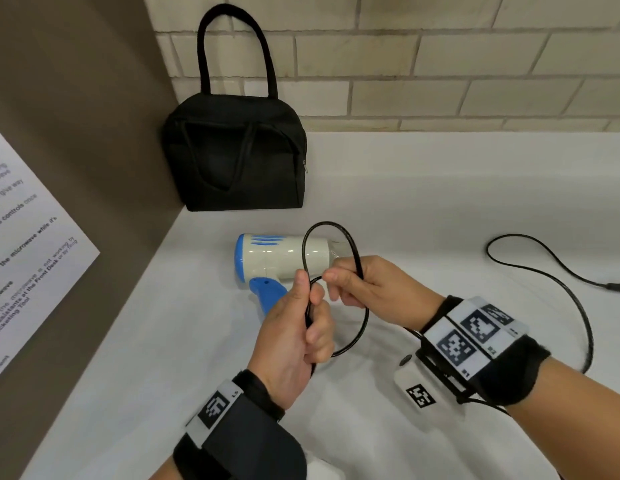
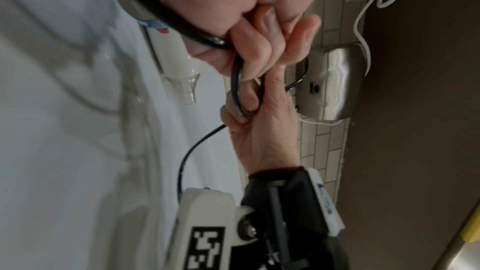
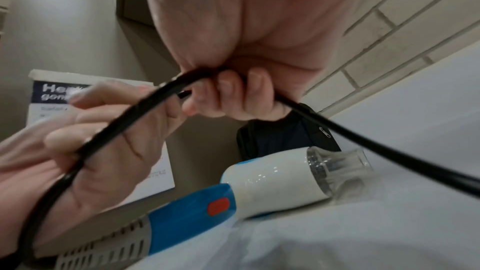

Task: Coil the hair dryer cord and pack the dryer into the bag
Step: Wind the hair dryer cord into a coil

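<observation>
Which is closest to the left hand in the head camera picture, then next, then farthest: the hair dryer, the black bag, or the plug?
1. Hair dryer, just behind the left hand.
2. Black bag, in the back corner.
3. Plug, far right.

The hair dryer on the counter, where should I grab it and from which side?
Grip the hair dryer by its blue handle, coming from the near side. It lies on its side with the handle pointing toward you; the clear nozzle points right. Both hands are busy with the cord.
</observation>
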The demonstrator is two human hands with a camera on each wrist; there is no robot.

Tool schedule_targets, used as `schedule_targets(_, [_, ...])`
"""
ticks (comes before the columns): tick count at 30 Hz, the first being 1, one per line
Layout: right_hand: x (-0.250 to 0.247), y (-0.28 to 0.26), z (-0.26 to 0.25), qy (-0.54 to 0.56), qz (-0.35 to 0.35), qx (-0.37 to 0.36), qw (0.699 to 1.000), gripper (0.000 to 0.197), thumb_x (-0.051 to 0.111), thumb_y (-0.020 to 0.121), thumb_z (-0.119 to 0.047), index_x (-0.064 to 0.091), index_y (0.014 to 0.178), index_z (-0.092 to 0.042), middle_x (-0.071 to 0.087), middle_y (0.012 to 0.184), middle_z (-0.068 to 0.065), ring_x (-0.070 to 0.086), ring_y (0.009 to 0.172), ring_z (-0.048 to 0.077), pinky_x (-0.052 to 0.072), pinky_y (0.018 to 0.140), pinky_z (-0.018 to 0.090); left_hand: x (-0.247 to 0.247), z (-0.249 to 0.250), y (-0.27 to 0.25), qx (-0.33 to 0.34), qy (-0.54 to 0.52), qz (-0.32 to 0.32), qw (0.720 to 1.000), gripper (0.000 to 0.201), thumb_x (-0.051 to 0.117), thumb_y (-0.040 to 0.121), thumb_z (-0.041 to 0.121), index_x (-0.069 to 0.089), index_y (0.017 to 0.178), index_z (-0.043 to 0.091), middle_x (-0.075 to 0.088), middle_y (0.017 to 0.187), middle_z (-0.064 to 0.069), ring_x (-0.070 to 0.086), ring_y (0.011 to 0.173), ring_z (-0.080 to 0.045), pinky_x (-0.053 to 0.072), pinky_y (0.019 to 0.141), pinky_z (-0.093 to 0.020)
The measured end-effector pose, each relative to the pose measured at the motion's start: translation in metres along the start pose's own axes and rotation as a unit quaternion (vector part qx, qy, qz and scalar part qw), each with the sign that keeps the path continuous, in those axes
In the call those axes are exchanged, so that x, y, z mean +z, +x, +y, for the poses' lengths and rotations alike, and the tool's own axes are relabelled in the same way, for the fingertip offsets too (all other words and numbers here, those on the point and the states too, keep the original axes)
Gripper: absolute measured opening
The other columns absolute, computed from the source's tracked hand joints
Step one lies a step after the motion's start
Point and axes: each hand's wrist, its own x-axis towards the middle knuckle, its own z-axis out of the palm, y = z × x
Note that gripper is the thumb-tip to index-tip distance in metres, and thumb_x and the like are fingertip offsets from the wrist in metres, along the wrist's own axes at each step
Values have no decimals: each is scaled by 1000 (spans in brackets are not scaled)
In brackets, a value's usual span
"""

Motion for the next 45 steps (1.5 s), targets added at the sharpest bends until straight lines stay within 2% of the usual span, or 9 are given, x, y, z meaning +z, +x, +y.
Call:
schedule_targets(4, [-5,5,-2,43,48,15,998,36,49,84,-29,42,53,-14,39,47,-4,33,40,3,31,43,11,4,1,-1,20,1,-45,999,35,35,73,49,37,61,16,37,33,7,31,31,-6,29,34,-16])
schedule_targets(8, [-3,5,2,91,57,27,994,39,48,87,-27,40,51,-16,40,41,-10,35,37,3,31,39,12,6,-7,-1,46,-10,-71,996,47,30,86,50,45,55,18,46,37,4,52,39,-14,55,62,-25])
schedule_targets(13, [-7,4,5,129,92,33,987,19,50,89,-15,49,70,-16,45,46,-3,36,33,5,28,33,12,4,-1,-2,66,-15,-9,998,40,37,79,50,44,51,22,31,35,9,21,26,-3,25,33,-16])
schedule_targets(20, [-22,-10,20,150,261,-61,952,15,57,80,-12,56,82,-27,44,43,-10,33,39,3,29,39,11,-3,8,4,52,-91,41,994,45,31,88,44,39,51,19,29,34,10,19,24,-1,14,28,-12])
schedule_targets(23, [-20,-10,24,19,286,-47,957,15,59,83,-12,59,81,-27,52,46,-8,45,43,4,36,46,12,-3,9,4,50,-86,42,994,45,28,91,43,36,54,18,29,32,9,19,23,-1,14,28,-13])
schedule_targets(29, [15,-18,11,-377,45,33,925,18,45,89,-22,59,98,-14,67,92,17,61,86,37,50,73,42,10,7,3,140,59,29,988,39,34,89,43,39,58,21,37,34,5,21,27,-4,18,33,-13])
schedule_targets(34, [32,-35,-14,-288,-91,52,952,21,39,88,-7,56,95,1,65,99,21,59,89,33,46,81,42,14,-2,2,221,222,13,950,28,31,87,33,40,63,25,50,46,5,28,33,-3,25,33,-13])
schedule_targets(39, [29,-46,-27,-228,-91,91,965,13,42,86,-7,55,86,-4,69,93,14,58,77,21,45,77,28,12,-14,1,282,289,42,914,31,32,85,42,47,61,30,54,55,12,40,38,-3,32,41,-10])
schedule_targets(45, [37,-50,-33,-296,-106,105,944,33,38,88,-17,53,59,-19,71,85,9,58,73,24,49,76,37,13,-18,1,299,324,31,897,32,28,85,43,44,65,25,61,64,21,55,61,-7,40,64,-6])
